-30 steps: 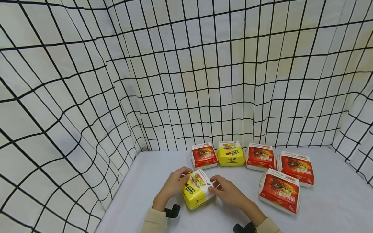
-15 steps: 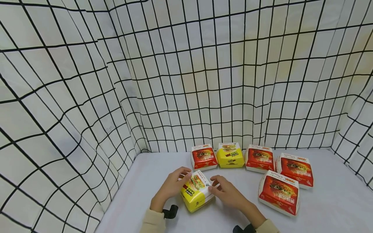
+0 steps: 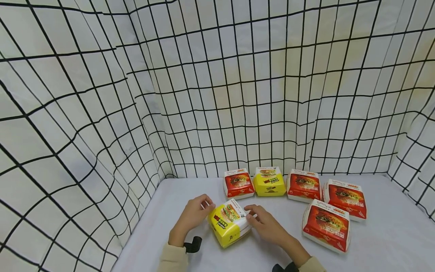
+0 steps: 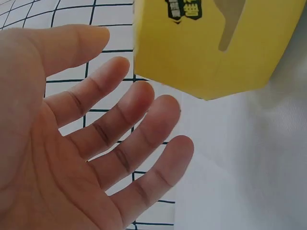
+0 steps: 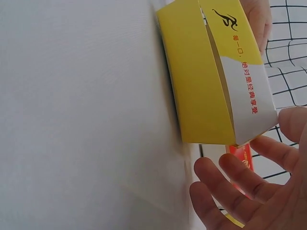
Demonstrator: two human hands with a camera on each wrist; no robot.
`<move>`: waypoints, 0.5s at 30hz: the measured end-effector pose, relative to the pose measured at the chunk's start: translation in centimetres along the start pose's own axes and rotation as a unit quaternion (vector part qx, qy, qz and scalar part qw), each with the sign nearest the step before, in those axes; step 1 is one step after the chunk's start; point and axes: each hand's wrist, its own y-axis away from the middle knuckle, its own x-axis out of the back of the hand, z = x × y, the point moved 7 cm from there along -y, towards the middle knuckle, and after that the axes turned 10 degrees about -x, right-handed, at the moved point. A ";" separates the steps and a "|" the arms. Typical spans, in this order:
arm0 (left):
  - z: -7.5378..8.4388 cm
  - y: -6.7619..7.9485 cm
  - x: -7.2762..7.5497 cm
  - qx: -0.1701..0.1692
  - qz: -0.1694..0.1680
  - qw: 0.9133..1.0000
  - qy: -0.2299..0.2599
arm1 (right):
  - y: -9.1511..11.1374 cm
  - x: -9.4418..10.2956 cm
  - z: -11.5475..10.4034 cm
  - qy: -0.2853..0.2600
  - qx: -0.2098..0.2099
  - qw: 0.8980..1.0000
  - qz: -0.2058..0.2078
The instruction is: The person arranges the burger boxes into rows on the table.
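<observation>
A yellow-and-white paper burger box [image 3: 228, 222] sits tilted in angle on the table between both hands. My left hand [image 3: 193, 215] is at its left side; in the left wrist view the thumb and spread fingers [image 4: 144, 120] hold nothing, with a gap to the box's yellow wall [image 4: 216, 57]. My right hand [image 3: 265, 223] has thumb and forefinger at the box's right corner, pinching it. Seen from the right wrist, the other fingers [image 5: 230, 187] hang loosely curved below that corner, and a narrow slit shows between the box's lid [image 5: 244, 72] and its yellow side.
Behind stand a red box [image 3: 238, 184], a second yellow box [image 3: 270, 181] and another red box [image 3: 303, 184]. Two larger-looking red boxes [image 3: 344, 198] [image 3: 326, 225] lie to the right. White cloth walls with black grid lines [image 3: 221, 94] enclose the white table [image 3: 173, 189].
My left hand has come off the yellow box and moved left. The box has shifted slightly left; my right hand stays at its corner.
</observation>
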 end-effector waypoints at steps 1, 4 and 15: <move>0.0 0.0 -0.1 -0.001 -0.003 1.000 0.000 | 0.0 0.0 0.0 0.000 -0.001 1.000 0.000; -0.2 0.0 -0.3 0.000 -0.015 1.000 -0.001 | 0.0 -0.1 0.1 -0.002 -0.002 1.000 -0.001; -0.5 0.1 -0.8 0.018 -0.027 0.999 0.019 | -0.1 -0.2 0.0 -0.011 -0.009 1.000 -0.025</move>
